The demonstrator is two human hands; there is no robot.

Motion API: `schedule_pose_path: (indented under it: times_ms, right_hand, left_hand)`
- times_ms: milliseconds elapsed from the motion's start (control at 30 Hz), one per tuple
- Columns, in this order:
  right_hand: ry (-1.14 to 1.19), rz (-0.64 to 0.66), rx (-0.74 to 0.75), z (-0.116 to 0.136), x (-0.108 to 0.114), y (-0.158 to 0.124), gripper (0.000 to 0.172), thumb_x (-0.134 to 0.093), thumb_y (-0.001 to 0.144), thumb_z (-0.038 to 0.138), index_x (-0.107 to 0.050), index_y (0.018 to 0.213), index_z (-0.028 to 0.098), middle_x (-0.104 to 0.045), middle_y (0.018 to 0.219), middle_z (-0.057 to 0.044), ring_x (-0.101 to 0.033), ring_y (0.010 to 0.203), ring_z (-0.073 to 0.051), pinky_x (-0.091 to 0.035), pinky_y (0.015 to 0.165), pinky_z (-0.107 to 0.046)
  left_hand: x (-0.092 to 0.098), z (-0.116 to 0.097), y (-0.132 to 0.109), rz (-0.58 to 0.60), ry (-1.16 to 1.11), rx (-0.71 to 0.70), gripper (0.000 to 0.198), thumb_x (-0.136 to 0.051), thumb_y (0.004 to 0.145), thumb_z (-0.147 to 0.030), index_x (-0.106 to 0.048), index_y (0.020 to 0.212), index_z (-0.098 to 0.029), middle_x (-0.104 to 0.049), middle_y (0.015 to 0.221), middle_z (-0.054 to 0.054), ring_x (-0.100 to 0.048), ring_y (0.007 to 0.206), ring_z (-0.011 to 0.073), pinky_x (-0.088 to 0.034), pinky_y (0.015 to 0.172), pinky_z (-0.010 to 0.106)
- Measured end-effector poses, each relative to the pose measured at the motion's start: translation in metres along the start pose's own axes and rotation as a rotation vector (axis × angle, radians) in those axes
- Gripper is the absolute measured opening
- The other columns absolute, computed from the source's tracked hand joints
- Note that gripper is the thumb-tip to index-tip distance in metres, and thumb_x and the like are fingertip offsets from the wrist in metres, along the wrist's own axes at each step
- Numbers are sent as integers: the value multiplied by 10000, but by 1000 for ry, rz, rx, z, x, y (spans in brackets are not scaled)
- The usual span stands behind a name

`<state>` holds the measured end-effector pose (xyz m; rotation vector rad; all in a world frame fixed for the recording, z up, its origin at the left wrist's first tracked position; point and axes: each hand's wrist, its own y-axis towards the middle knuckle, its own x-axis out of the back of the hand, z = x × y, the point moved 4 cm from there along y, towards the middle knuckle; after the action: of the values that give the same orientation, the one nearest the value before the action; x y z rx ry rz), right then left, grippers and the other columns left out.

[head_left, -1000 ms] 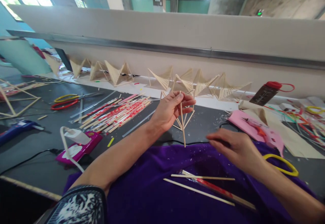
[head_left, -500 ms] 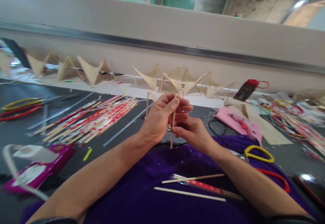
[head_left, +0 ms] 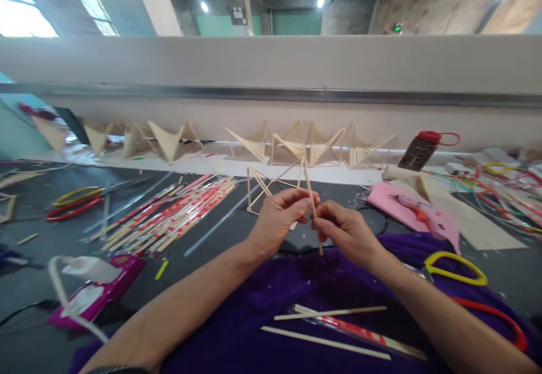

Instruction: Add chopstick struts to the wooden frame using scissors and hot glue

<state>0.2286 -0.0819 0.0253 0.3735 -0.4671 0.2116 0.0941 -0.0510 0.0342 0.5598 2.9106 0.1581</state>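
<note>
Upright and slightly tilted in front of me is a thin wooden stick (head_left: 309, 185). My left hand (head_left: 280, 216) pinches it around the middle between thumb and fingers. Lower down, my right hand (head_left: 348, 230) has its thumb and fingertips closed on the same stick. Just behind my left hand stands an open frame of thin sticks (head_left: 249, 190), partly hidden by that hand. On the purple cloth (head_left: 237, 312) below lie loose sticks (head_left: 326, 343) and a stick in a red-and-clear chopstick wrapper (head_left: 353, 327).
Stick models with twisted surfaces (head_left: 292, 143) line the wall. Wrapped chopsticks (head_left: 178, 213) and a magenta power strip (head_left: 122, 275) lie left. To the right are a pink glue gun (head_left: 423, 216), yellow-and-red-handled scissors (head_left: 459, 269) and a red-capped bottle (head_left: 419, 152).
My view has tilted up and shifted left. The held stick now leans the other way, its top to the left. My hands have moved lower on it, uncovering its upper part.
</note>
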Motion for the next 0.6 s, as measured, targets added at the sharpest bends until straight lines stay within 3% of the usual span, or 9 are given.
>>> schedule_pose_path:
  times_ms: [133, 233, 300, 367, 467, 600]
  right_hand:
    - [-8, -29, 1, -1, 14, 1, 132, -462, 887, 284, -557, 870, 194, -564, 621, 34, -531, 570, -101, -391, 555, -221]
    - [-29, -48, 1, -2, 20, 2, 134, -457, 885, 277, -563, 873, 196, -548, 606, 39, -527, 562, -100, -392, 554, -222]
    - [-35, -43, 11, -3, 22, 3, 134, -453, 881, 264, -567, 862, 196, -545, 604, 38, -522, 555, -98, -393, 555, -224]
    - [-49, -39, 24, -3, 22, 4, 138, -453, 873, 255, -571, 837, 196, -555, 616, 31, -514, 549, -94, -389, 553, -225]
    - [-90, -41, 28, -6, 23, 6, 145, -463, 860, 256, -575, 792, 193, -567, 632, 24, -504, 542, -88, -373, 538, -223]
    - [-118, -47, -3, -11, 28, 8, 141, -470, 852, 248, -578, 782, 191, -553, 600, 36, -502, 527, -84, -361, 530, -220]
  left_hand:
    - [11, -23, 0, -82, 194, -147, 265, -666, 752, -260, -653, 1006, -185, -680, 972, 52, -612, 861, 146, -498, 633, 209]
    - [42, -61, -1, -321, 384, -404, 213, -646, 753, -231, -674, 963, -206, -676, 975, 35, -607, 890, 143, -507, 676, 216]
    - [69, -79, 2, -465, 471, -483, 209, -627, 756, -244, -682, 957, -228, -677, 978, 20, -610, 900, 149, -514, 682, 225]
    - [96, -82, 12, -517, 594, -442, 241, -642, 735, -265, -691, 968, -226, -677, 1003, 23, -610, 911, 165, -516, 708, 243]
    - [128, -67, 30, -486, 700, -315, 342, -660, 716, -306, -679, 1039, -196, -669, 1070, 60, -604, 954, 186, -497, 810, 294]
    - [137, -50, 43, -428, 721, -239, 453, -665, 706, -361, -642, 1113, -165, -647, 1127, 97, -583, 1035, 225, -463, 898, 362]
